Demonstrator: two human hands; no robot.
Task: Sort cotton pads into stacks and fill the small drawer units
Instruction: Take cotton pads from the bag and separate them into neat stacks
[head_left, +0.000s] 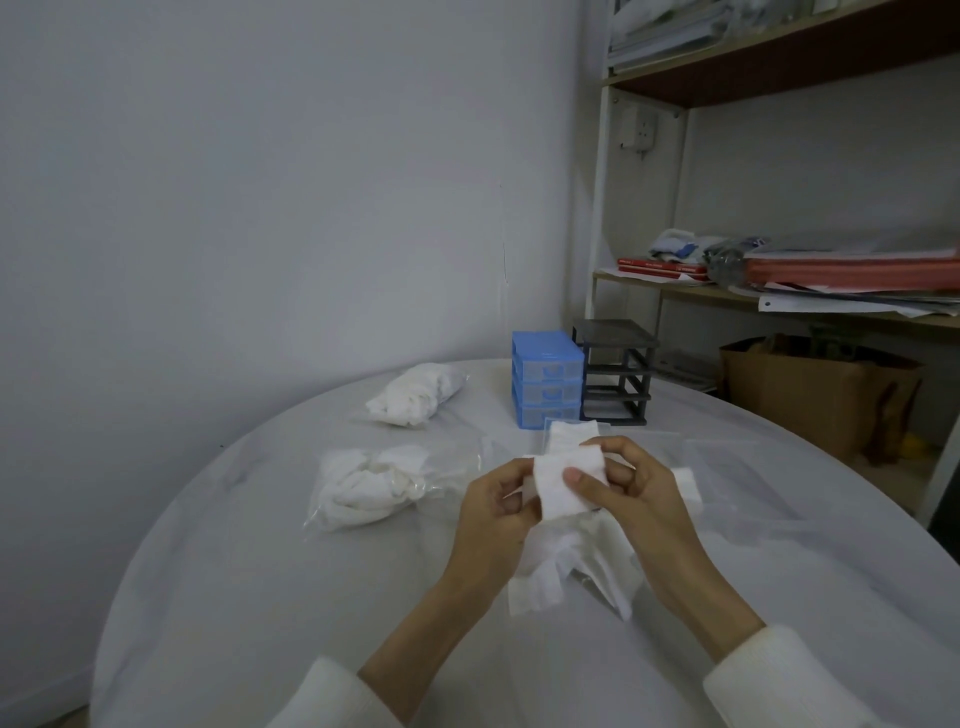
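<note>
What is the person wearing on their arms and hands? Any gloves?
No gloves: the left hand and right hand are bare, with no rings or watch visible. Both arms wear white knitted sleeves, pushed back so the wrists and lower forearms show.

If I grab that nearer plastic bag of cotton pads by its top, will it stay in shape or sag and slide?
The nearer bag looks limp: its clear film is creased and spread flat on the table, so it would probably sag. The pads inside lie bunched, so they would likely shift. It is probably light for its size and slides easily.
</note>
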